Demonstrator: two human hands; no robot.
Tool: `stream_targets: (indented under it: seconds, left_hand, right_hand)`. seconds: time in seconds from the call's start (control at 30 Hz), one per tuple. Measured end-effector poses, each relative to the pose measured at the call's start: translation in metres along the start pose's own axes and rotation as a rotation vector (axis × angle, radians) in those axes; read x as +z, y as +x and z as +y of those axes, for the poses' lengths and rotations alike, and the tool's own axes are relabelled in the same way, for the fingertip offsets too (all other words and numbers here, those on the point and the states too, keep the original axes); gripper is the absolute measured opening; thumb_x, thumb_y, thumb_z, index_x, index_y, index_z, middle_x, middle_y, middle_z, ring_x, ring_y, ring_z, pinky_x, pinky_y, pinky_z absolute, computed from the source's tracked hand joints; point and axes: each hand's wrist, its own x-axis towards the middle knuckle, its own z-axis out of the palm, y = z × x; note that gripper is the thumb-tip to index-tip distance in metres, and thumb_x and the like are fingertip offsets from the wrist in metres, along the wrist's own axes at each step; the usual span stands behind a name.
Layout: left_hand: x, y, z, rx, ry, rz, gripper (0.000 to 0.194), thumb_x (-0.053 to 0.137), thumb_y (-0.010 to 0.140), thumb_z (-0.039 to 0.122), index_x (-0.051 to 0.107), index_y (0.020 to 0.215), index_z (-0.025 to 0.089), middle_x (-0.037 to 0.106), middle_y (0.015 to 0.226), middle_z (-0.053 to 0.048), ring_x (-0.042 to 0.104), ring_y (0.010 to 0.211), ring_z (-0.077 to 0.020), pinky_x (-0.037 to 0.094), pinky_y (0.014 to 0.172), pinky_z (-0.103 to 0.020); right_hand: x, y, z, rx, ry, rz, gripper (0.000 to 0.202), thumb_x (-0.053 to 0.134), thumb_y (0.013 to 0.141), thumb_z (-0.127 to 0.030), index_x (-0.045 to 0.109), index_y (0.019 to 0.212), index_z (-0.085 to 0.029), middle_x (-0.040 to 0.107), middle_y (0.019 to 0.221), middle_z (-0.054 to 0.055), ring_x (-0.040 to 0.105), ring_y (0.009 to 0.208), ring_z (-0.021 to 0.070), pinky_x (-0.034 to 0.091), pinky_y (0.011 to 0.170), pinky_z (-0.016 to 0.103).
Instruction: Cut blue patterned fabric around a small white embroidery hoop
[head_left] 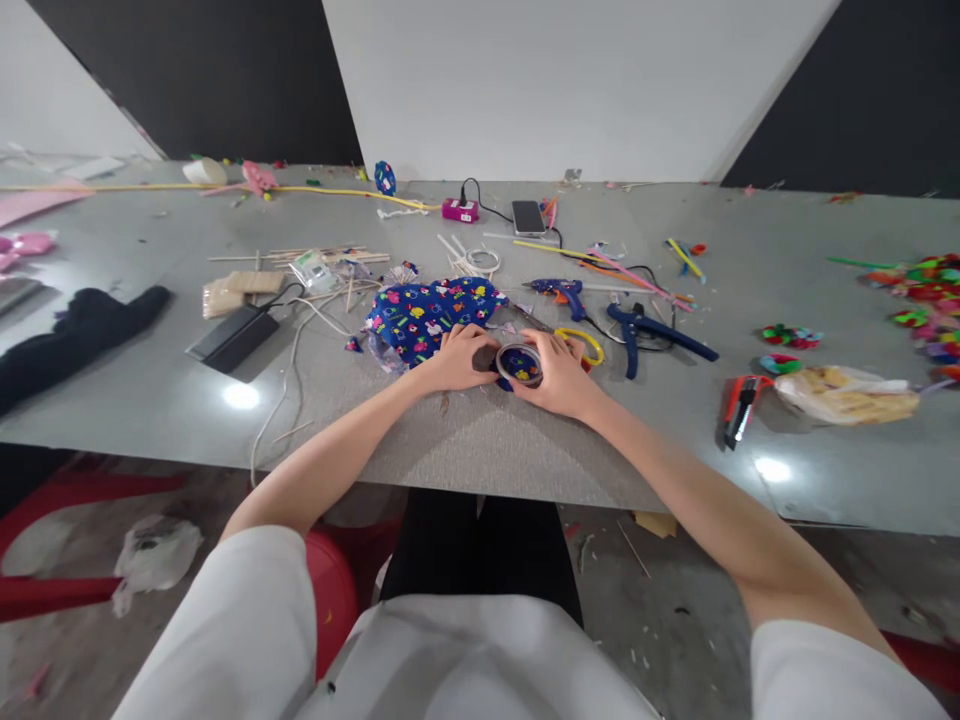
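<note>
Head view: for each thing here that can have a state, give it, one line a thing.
Left hand: curled, grip unclear
Right hand: closed on the round ring
Round ring: held, colourful print showing inside
Patterned cloth: bunched up
Glue gun: lying on its side
Blue hand tool: handles spread
Yellow loop handle: partly hidden
Pink adapter: black plug inserted
Red cutter: lying down, blade position unclear

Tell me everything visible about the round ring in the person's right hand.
The ring is round with a greyish, smooth-looking rim; its material is unclear. Its opening faces the camera, showing blue with colourful patterning inside. The right hand grips it from the side, near the blue patterned cloth. Whether the left hand touches it is unclear.
</note>
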Motion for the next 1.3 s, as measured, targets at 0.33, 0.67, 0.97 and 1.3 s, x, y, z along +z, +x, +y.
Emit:
stream_targets:
  seconds: [0.33,0.67,0.97,1.3]
  left_hand:
    - [-0.007,0.006,-0.017,0.019,-0.145,0.033,0.046,0.073,0.076,0.009,0.077,0.119,0.022,0.076,0.122,-0.010,0.069,0.117,-0.0295,0.049,0.112,-0.052]
    - [-0.006,0.008,-0.016,-0.058,-0.268,0.080,0.040,0.059,0.078,-0.003,0.077,0.106,0.019,0.081,0.109,-0.007,0.076,0.103,-0.0231,0.060,0.099,-0.040]
    - [-0.005,0.008,-0.014,-0.087,-0.236,0.079,0.035,0.060,0.082,-0.002,0.077,0.106,0.018,0.081,0.108,-0.006,0.076,0.101,-0.0205,0.058,0.096,-0.033]
    - [-0.003,0.007,-0.017,-0.073,-0.197,0.087,0.035,0.057,0.084,0.000,0.077,0.107,0.019,0.081,0.109,-0.006,0.075,0.102,-0.0219,0.058,0.097,-0.036]
  right_hand:
    - [-0.009,-0.002,-0.006,-0.056,0.053,0.036,0.078,0.076,0.086,-0.048,0.038,0.151,-0.027,0.062,0.141,0.016,0.056,0.133,0.0406,0.036,0.116,0.061]
    - [-0.002,-0.001,-0.008,-0.061,0.007,-0.016,0.081,0.073,0.088,-0.054,0.035,0.155,-0.027,0.062,0.141,0.017,0.054,0.134,0.0417,0.032,0.115,0.062]
    - [0.000,0.000,-0.007,-0.063,-0.018,-0.026,0.082,0.074,0.086,-0.053,0.036,0.153,-0.026,0.062,0.142,0.017,0.055,0.133,0.0410,0.033,0.114,0.060]
    - [0.002,0.000,-0.006,-0.057,-0.019,-0.048,0.083,0.076,0.084,-0.050,0.036,0.153,-0.026,0.063,0.141,0.017,0.054,0.134,0.0410,0.031,0.115,0.061]
